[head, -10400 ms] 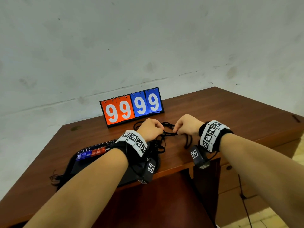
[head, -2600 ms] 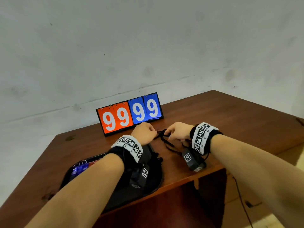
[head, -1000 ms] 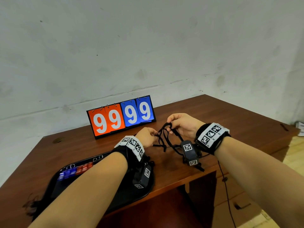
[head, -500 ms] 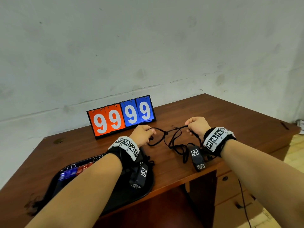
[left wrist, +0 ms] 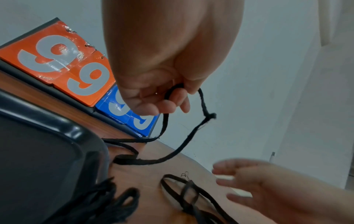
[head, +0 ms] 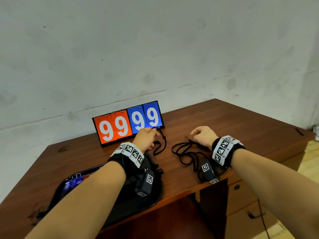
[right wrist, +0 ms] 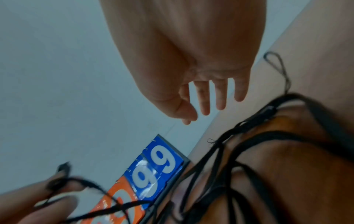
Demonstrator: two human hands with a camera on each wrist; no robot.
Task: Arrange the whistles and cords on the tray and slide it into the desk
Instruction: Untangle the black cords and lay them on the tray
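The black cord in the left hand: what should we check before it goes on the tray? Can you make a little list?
1. Left hand holds one cord: ok, fingers curl round it.
2. That cord is free of the other cords: ok, a gap of bare desk lies between them.
3. Right hand is free to help: ok, its fingers are spread and hold nothing.
4. Tray is near: ok, it lies just beside the held cord.
5. Room on the tray: cannot tell, the left arm hides most of it.
6. Whistles lined up: cannot tell, only partly seen.
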